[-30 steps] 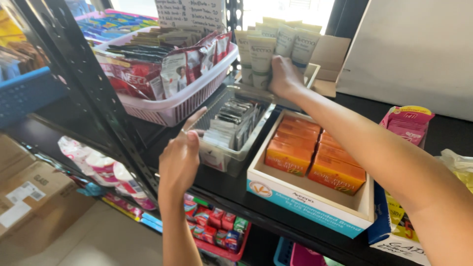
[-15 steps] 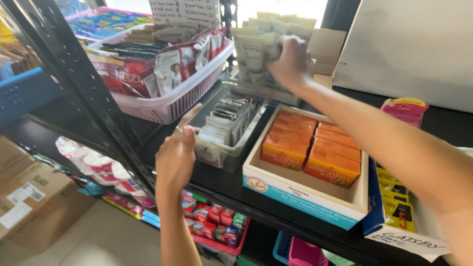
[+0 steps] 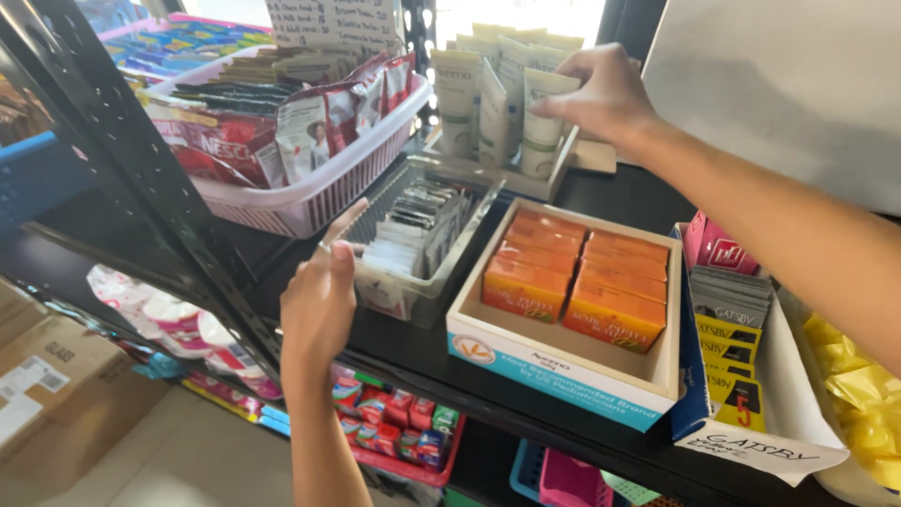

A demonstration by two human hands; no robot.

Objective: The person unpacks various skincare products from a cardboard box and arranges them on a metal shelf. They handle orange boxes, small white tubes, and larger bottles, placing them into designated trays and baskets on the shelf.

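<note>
Yellow bags [image 3: 859,404]: cut off by my right frame edge.
Right hand [image 3: 601,94]: fingertips hidden behind cream tube [image 3: 542,117].
Lower shelf packets [image 3: 394,418]: too small for me to identify.

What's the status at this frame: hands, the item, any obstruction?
Right hand gripping a cream tube upright in its display box. Left hand flat against the clear sachet bin, holding nothing. Neighbouring tubes crowd the left side.

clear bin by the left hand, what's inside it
The clear bin holds a packed row of small flat sachets, dark ones at the back, white ones in front. The left hand touches its near corner. The sachets cover the bin's bottom, so anything under them cannot be seen.
</note>
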